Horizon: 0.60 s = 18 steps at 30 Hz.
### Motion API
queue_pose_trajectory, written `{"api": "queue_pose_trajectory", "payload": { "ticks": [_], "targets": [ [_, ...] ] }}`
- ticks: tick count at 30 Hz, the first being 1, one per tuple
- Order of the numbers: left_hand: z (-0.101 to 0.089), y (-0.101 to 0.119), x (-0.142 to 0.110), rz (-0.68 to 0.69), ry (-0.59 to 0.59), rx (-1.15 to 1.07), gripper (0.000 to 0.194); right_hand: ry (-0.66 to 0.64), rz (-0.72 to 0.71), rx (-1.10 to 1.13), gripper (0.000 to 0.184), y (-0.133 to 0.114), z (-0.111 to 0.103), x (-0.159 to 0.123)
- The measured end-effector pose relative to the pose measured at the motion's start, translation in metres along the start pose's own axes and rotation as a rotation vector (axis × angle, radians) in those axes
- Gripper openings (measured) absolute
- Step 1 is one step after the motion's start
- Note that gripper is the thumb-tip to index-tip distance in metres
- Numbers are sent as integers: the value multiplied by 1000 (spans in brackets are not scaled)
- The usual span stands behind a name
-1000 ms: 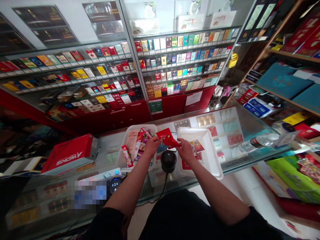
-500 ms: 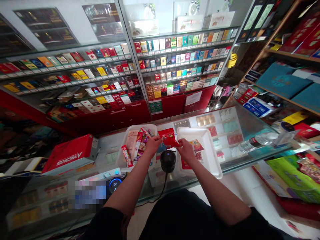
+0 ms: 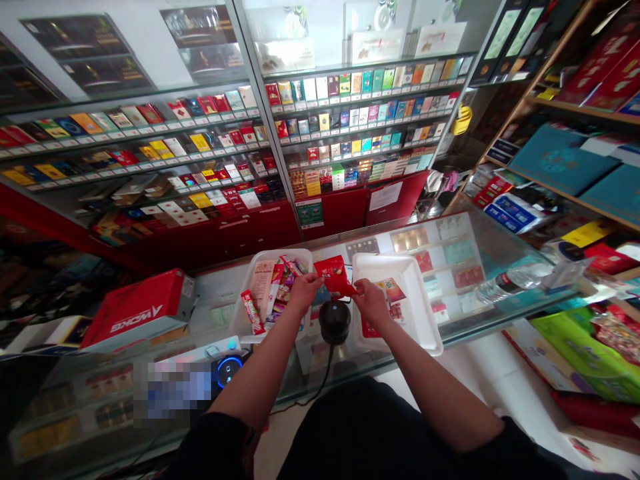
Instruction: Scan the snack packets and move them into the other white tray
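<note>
A small red snack packet (image 3: 334, 275) is held up between both hands, above a black scanner-like device on a cord (image 3: 335, 321). My left hand (image 3: 304, 293) pinches the packet's left side. At its lower right corner, the fingers of my right hand (image 3: 371, 301) are closed on it. Below my left hand, a white tray (image 3: 238, 327) holds several wrapped sweets, among them a red stick pack (image 3: 253, 312). Under my right hand lies a second white tray (image 3: 431, 327) with a few red and orange packets (image 3: 394, 289) inside.
The trays stand on a glass counter (image 3: 480, 317). To the left are a red box (image 3: 137, 310) and a device with a blue-lit ring (image 3: 229, 372). A clear plastic bottle (image 3: 513, 283) lies at the right. Shelves of cigarette packs (image 3: 350, 119) stand behind.
The red packet has tilted and creased slightly, its right side dipping in my right hand. Both hands keep hold of it, and the view has shifted a little.
</note>
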<state>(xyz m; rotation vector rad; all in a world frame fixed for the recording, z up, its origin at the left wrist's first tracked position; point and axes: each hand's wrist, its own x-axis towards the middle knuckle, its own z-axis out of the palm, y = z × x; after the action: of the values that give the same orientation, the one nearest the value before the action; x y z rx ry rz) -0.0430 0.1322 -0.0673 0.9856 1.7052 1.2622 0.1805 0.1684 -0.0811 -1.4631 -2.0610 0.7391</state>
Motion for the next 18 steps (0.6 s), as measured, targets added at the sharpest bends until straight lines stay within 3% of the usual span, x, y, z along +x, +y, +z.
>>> {"api": "queue_pose_trajectory", "payload": {
  "ticks": [5,11,18],
  "targets": [
    [3,5,0,-3,-28,-27,30,21,42,99,22,-4,-4,0],
    [7,26,-3,26,-49,-26,31,62,51,159,14,-2,-12,2],
    [38,41,0,81,-39,-52,26,97,80,238,11,9,-25,-2]
  ]
}}
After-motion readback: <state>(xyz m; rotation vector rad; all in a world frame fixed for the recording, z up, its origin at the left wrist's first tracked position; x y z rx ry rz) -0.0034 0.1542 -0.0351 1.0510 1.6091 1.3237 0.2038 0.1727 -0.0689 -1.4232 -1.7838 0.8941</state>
